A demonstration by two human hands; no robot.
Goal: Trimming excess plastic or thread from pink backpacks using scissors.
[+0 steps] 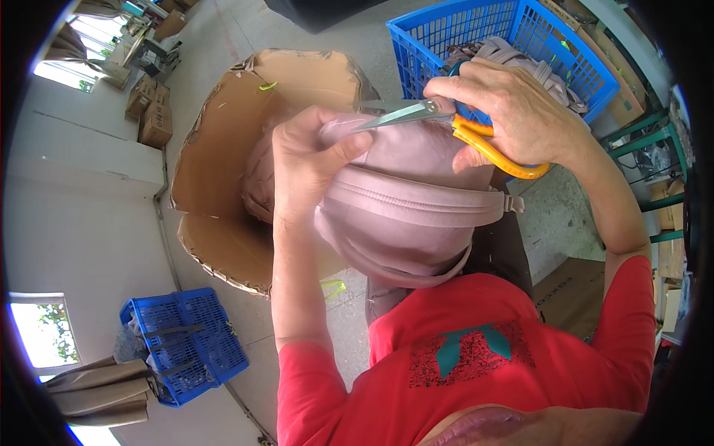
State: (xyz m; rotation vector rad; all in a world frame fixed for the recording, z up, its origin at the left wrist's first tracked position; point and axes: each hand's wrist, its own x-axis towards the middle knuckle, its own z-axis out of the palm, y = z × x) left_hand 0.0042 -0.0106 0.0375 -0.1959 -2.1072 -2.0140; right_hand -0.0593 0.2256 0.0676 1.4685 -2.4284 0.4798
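A dusty-pink fabric bag (401, 195) with a stitched band and a small buckle at its right end rests in front of my body. My left hand (305, 152) is closed on its upper left part, thumb and fingers pinching the fabric. In my right hand (513, 104) is a pair of scissors (405, 113) with yellow-orange handles. Their metal blades point left over the top of the bag, with the tip close to my left thumb. Whether a thread lies at the blades is too small to tell.
A large open cardboard box (216, 141) stands beyond the bag at the left, with more pink fabric at its opening. At the far right a blue plastic crate (424, 56) holds pinkish straps. Another blue crate (195, 338) stands at lower left; green metal rack bars (647, 132) line the right.
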